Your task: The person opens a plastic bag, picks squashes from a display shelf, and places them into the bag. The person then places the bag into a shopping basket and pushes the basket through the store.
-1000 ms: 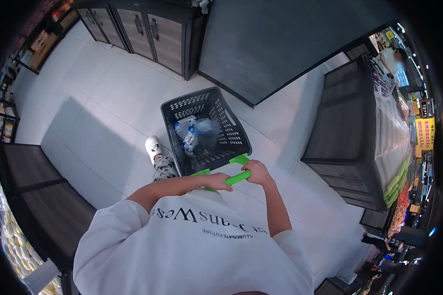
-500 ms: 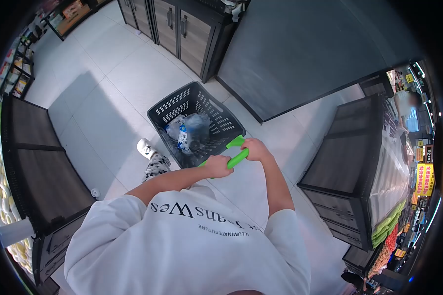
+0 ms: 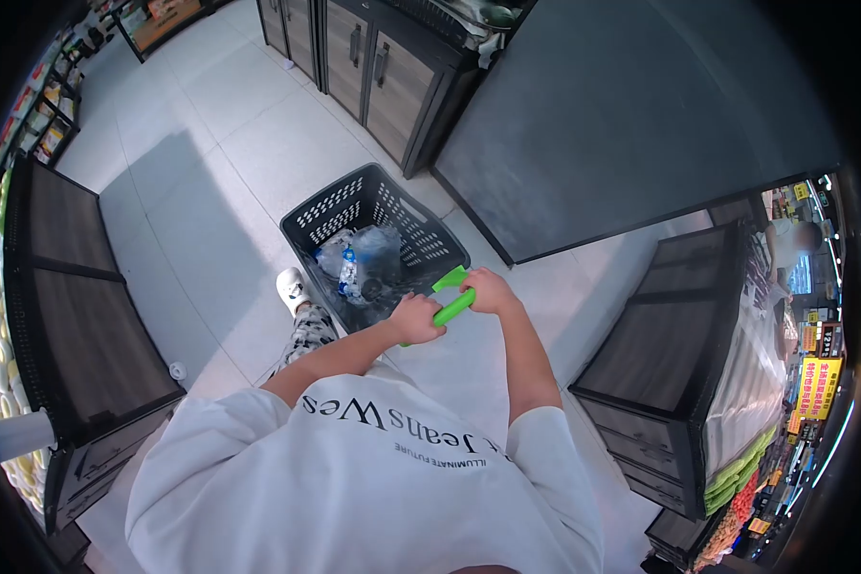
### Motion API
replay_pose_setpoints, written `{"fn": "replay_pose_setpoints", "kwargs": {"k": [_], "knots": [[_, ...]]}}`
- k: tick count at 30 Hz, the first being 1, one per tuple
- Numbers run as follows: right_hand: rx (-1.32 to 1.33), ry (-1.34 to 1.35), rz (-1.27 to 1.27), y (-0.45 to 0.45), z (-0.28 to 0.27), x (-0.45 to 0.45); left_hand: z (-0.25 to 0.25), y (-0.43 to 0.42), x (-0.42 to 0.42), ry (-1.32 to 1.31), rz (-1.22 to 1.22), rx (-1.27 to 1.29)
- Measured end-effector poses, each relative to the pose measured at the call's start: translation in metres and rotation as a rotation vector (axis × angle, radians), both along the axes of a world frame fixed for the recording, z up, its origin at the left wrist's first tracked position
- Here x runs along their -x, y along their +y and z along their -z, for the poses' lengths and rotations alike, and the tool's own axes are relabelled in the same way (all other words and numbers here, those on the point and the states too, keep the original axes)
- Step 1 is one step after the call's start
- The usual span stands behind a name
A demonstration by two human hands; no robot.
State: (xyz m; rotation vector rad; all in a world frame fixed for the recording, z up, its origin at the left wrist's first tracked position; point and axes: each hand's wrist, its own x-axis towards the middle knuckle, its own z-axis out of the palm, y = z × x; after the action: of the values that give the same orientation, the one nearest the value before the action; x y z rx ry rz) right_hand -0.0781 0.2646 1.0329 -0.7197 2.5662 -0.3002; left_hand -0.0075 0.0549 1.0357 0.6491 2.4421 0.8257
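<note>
A dark grey shopping basket point(image 3: 421, 234) with perforated walls stands in front of me, and clear plastic bags point(image 3: 378, 253) with blue and white packaging point(image 3: 349, 275) lie inside it. Its bright green handle point(image 3: 454, 306) reaches back toward my body. Wrapped round the handle's left part is my left hand point(image 3: 417, 318). My right hand point(image 3: 488, 290) grips the same handle farther right, near its green bracket. Part of the handle is hidden under my fingers.
Wood-panelled cabinets point(image 3: 368, 72) and a large dark panel point(image 3: 631, 124) stand ahead. A display stand point(image 3: 72, 306) is at the left, another point(image 3: 655, 335) at the right, with produce. A person point(image 3: 789, 239) is at the far right. My white shoe point(image 3: 292, 289) is beside the basket.
The view has turned, so the cabinets and dark panel appear farther right and the basket a little farther left. Both hands have stayed on the handle.
</note>
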Motion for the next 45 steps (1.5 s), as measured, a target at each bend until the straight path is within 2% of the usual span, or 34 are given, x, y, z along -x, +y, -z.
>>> {"fn": "replay_pose_setpoints", "kwargs": {"k": [11, 16, 20, 23, 26, 32, 37, 45], "knots": [[-0.032, 0.020, -0.039, 0.015, -0.084, 0.394, -0.088, 0.021, 0.375, 0.102, -0.116, 0.023], [0.013, 0.034, -0.091, 0.002, -0.109, 0.516, -0.111, 0.008, 0.490, 0.148, -0.174, 0.032], [-0.001, 0.008, -0.108, -0.029, -0.125, 0.535, -0.120, -0.020, 0.506, 0.156, -0.193, -0.015], [-0.004, 0.051, -0.178, -0.041, -0.116, 0.554, -0.123, -0.036, 0.518, 0.147, -0.211, -0.026], [-0.082, -0.007, -0.172, -0.066, -0.135, 0.573, -0.124, -0.053, 0.538, 0.129, -0.210, -0.024], [-0.006, 0.056, -0.205, -0.092, -0.121, 0.619, -0.124, -0.086, 0.580, 0.131, -0.216, -0.072], [-0.015, 0.032, -0.232, -0.155, -0.123, 0.648, -0.125, -0.146, 0.608, 0.103, -0.218, -0.048], [0.027, 0.058, -0.371, -0.223, -0.129, 0.729, -0.130, -0.207, 0.676, 0.096, -0.355, -0.043]]}}
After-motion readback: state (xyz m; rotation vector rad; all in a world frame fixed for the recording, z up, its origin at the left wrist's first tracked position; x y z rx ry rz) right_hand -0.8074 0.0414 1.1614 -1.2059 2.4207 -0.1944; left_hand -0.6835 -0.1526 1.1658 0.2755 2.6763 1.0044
